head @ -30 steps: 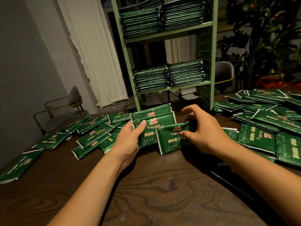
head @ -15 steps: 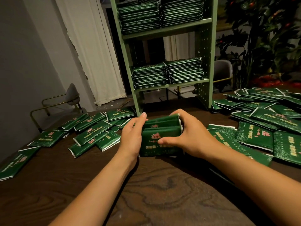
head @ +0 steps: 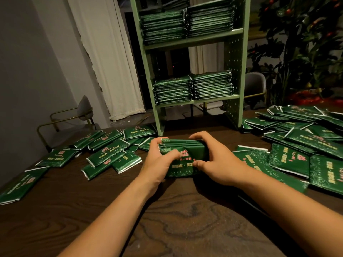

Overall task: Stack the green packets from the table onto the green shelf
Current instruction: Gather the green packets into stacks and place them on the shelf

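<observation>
**Both hands clamped on a packet bundle**

Left hand (head: 157, 160) and right hand (head: 219, 164) curled around a bundle of green packets (head: 182, 156), just in front of the green shelf (head: 233, 71), on the table (head: 167, 219).

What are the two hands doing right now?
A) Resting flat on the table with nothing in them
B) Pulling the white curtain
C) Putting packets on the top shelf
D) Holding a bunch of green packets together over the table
D: the left hand and the right hand both grip one bundle of green packets from its two sides, in front of the green shelf, not up at it.
</observation>
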Action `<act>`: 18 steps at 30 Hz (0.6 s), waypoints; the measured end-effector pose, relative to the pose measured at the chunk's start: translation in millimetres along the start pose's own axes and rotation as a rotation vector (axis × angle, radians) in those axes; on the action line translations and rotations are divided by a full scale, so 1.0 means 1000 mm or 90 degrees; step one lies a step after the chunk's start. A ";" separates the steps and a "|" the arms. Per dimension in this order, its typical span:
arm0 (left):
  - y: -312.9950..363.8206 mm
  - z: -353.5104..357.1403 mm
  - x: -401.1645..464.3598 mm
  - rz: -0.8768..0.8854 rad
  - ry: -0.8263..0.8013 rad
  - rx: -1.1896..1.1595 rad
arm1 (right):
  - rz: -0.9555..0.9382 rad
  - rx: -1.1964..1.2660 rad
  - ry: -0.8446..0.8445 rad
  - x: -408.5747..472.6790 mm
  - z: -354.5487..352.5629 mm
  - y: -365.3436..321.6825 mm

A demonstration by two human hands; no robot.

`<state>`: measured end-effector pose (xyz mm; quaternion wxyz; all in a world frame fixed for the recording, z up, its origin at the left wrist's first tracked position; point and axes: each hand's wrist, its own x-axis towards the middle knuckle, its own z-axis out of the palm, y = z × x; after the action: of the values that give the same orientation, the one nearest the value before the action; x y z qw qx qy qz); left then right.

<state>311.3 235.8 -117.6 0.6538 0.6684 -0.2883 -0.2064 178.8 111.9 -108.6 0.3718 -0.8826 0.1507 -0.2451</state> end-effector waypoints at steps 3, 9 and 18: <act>0.009 0.005 0.003 0.061 0.008 0.078 | 0.083 0.092 0.072 0.007 -0.006 -0.004; 0.036 0.000 -0.001 0.100 -0.083 0.187 | 0.107 0.107 0.065 0.017 -0.036 -0.020; 0.075 -0.009 -0.003 0.121 -0.097 0.226 | 0.045 0.080 -0.029 0.016 -0.084 -0.051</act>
<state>306.2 245.7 -43.4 0.5187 0.7254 -0.4304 -0.1394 150.6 90.6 -15.5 0.4383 -0.8570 0.1578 -0.2205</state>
